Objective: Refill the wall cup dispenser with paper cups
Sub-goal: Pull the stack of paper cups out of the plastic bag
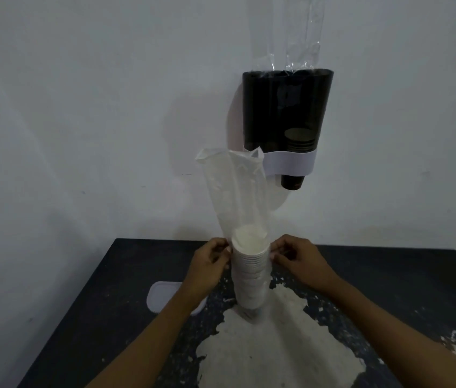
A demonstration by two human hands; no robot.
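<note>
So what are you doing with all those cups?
A person is getting paper cups ready to refill the dark cup dispenser on the wall. A stack of white cups stands on the black table, still inside its plastic sleeve. The left hand and the right hand pinch the sleeve on either side near the top of the stack. One dark cup pokes out of the dispenser's bottom.

Dim, soft and slightly blurred, with wide-angle bending at the edges.

Cup stack (250,271) on table (389,289), below wall dispenser (284,110).
</note>
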